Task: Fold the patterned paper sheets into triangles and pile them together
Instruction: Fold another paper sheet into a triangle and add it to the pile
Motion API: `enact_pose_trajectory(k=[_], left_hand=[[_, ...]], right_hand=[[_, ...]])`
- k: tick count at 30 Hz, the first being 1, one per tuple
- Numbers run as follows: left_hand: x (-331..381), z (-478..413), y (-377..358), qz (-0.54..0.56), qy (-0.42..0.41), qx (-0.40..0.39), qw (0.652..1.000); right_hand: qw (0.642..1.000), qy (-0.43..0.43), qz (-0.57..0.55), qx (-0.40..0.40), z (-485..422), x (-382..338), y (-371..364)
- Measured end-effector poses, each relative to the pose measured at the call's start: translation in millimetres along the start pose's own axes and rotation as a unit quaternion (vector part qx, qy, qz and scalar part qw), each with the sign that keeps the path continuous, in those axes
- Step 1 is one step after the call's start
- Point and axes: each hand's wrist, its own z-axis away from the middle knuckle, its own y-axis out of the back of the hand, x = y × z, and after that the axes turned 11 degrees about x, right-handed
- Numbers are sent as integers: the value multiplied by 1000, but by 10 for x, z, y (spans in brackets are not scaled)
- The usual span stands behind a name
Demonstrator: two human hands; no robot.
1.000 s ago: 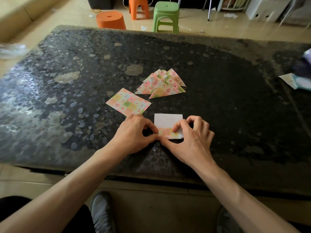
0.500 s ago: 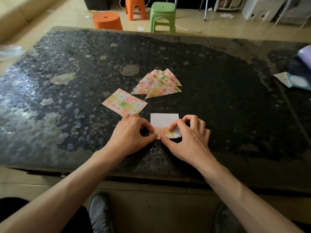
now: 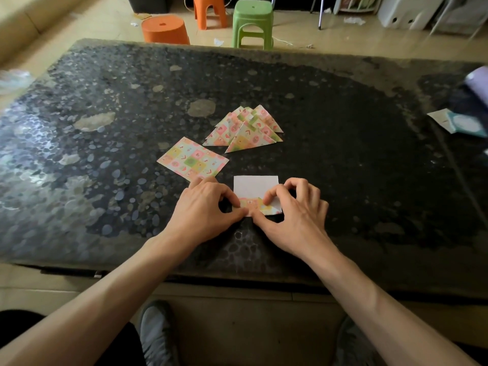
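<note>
Both hands are down on one sheet [image 3: 255, 186] at the near middle of the table [image 3: 343, 154]. It lies white side up, and its near edge is turned over so a strip of the pattern shows. The left hand [image 3: 203, 210] has its fingers curled, with thumb and forefinger pinching the left end of that strip. The right hand [image 3: 295, 215] is curled the same way and pinches the right end. The strip runs left to right between them, and the white part lies on the far side of the fingers, so I'd judge the fold has to travel away from the person. The pile of triangles [image 3: 245, 130] sits straight beyond the sheet, about as close to one hand as the other. A spare sheet [image 3: 191, 159] lies flat, pattern up, just beyond the left hand's knuckles, so the left hand is the handier for it.
</note>
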Motion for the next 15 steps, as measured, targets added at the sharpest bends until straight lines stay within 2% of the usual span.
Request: enact_pose_trajectory(k=[7,15], left_hand=[[5,9,-14,-10,-5,6,1000],[32,23,-56,-10,6,27,1000]], right_hand=[[1000,-10,-15,-23,-49,9,40],[1000,-5,-22,-7,-28,23,19]])
